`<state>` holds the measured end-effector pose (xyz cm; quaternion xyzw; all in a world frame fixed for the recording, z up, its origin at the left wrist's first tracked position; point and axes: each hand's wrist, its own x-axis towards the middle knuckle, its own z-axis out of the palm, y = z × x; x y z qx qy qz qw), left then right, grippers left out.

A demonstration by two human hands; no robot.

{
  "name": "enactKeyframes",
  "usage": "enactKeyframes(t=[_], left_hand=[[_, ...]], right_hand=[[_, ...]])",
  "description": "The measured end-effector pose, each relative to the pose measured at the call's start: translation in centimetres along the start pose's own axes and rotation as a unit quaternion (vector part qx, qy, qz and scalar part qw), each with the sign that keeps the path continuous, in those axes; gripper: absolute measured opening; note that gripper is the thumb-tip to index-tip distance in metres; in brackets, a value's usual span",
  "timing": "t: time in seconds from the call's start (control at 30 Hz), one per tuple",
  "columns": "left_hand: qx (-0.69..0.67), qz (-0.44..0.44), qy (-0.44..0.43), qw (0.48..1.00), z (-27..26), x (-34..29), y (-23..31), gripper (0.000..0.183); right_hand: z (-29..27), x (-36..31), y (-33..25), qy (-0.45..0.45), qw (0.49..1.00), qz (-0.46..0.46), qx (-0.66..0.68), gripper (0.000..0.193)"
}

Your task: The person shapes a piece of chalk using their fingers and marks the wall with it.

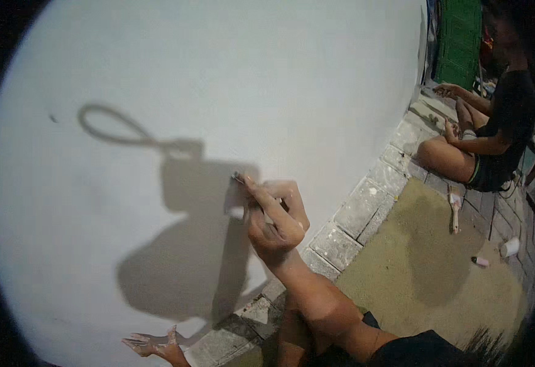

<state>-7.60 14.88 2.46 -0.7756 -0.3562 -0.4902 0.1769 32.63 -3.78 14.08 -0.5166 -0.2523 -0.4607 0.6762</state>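
Observation:
My right hand (276,214) is raised against a large white wall (316,79), with its fingers pinched together. At the fingertips shows a small dark tip (238,177), close to or touching the wall; what it belongs to is hidden by the fingers. Low at the left, my left hand (151,346) is open near the wall, its fingers stretched out and smeared with white. Shadows of a head, a loop and my arm fall across the wall around the right hand. A small dark mark (53,118) sits on the wall at far left.
Pale paving blocks (356,214) run along the wall's foot. Beside them lies a tan sheet (377,275), with a paintbrush (455,211), a white cup (510,247) and a small pink bottle (480,261) about it. Another person (512,122) sits at the right, near a green panel (460,43).

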Motion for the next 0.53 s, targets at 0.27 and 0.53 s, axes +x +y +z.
enactKeyframes(t=[0.27, 0.53], left_hand=[[0.101, -0.043, -0.048, 0.993, -0.3, -0.9, 1.4, 0.121], [0.177, 0.002, 0.038, 0.983, -0.7, 4.2, 3.7, 0.1]], right_hand=[[-0.8, 0.7, -0.9, -0.038, 0.998, -0.018, 0.04, 0.05], [-0.4, -0.6, -1.1, 0.031, 0.985, 0.043, 0.165, 0.033]])
